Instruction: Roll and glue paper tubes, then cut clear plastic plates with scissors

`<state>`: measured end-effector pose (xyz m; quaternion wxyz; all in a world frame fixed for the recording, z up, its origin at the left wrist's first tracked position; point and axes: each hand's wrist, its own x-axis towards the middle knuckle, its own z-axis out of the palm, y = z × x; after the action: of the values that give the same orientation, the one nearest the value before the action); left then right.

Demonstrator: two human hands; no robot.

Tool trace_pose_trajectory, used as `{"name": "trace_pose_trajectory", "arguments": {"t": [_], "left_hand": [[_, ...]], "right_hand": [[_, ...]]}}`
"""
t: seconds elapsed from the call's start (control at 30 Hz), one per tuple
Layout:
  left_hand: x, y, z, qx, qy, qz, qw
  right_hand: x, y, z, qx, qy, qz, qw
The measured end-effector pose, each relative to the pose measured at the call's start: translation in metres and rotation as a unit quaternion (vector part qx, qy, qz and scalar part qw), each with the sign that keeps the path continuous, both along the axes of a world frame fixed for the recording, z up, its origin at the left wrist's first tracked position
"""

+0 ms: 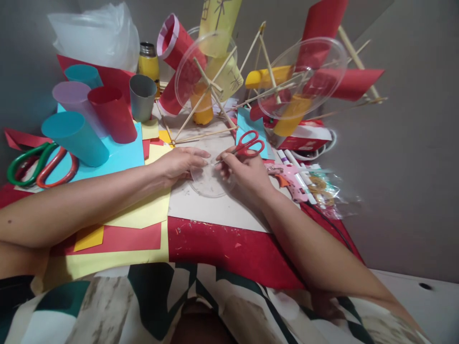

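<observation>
From my remote seat, everything here turns on one line: the red scissors [246, 144] and where their tip sits against the clear plastic disc [208, 185]. The disc lies flat on the white sheet [218, 210], near the middle of the table, between the two hands.

My right hand [247, 176] is closed around the scissors low on the shank, almost like a pen. The red loops stick out empty on the far right side of the hand. The blades look shut, showing as one thin point. Their long axis runs from the loops at far right down to the tip at near left, and the tip rests at the disc's far rim, aimed straight at my left fingertips.

My left hand [179, 163] comes in from the left, palm down and fingers stretched nearly flat, pressing on the disc's far left edge rather than clasping it. I can't tell whether the thumb hooks under the rim. Tip and fingertips are just beside each other – close, not touching as far as I can see.

Both hands are on the disc, with the right one covering its right edge. A pink glue gun [292, 185] lies just to the right of that wrist.
</observation>
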<state>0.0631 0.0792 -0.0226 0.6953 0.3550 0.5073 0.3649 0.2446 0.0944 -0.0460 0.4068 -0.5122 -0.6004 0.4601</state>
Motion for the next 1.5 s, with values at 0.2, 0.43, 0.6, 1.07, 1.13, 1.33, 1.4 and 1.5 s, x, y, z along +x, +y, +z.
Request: {"name": "trace_pose_trajectory", "arguments": {"t": [0.2, 0.43, 0.6, 1.07, 1.13, 1.33, 1.4, 1.5], "left_hand": [[0.007, -0.017, -0.006, 0.013, -0.097, 0.034, 0.995], [0.004, -0.017, -0.024, 0.037, -0.128, 0.043, 0.990], [0.001, -0.018, -0.026, 0.057, -0.107, 0.056, 0.991], [0.003, -0.020, -0.030, 0.080, -0.074, 0.077, 0.991], [0.004, -0.021, -0.030, 0.084, -0.065, 0.078, 0.991], [0.004, -0.021, -0.030, 0.093, -0.049, 0.091, 0.990], [0.005, -0.020, -0.030, 0.089, -0.040, 0.098, 0.990], [0.005, -0.020, -0.030, 0.083, -0.023, 0.105, 0.991]], "right_hand": [[-0.002, -0.006, -0.001, 0.078, -0.007, -0.014, 0.997], [-0.006, -0.012, -0.007, 0.176, -0.054, 0.001, 0.983], [-0.007, -0.016, -0.007, 0.218, -0.104, 0.013, 0.970], [-0.007, -0.019, -0.009, 0.207, -0.177, -0.032, 0.962], [-0.007, -0.019, -0.009, 0.227, -0.201, 0.000, 0.953], [-0.013, -0.022, -0.010, 0.261, -0.217, 0.062, 0.939], [-0.013, -0.022, -0.010, 0.256, -0.221, 0.065, 0.939], [-0.011, -0.020, -0.008, 0.241, -0.246, 0.086, 0.935]]}}
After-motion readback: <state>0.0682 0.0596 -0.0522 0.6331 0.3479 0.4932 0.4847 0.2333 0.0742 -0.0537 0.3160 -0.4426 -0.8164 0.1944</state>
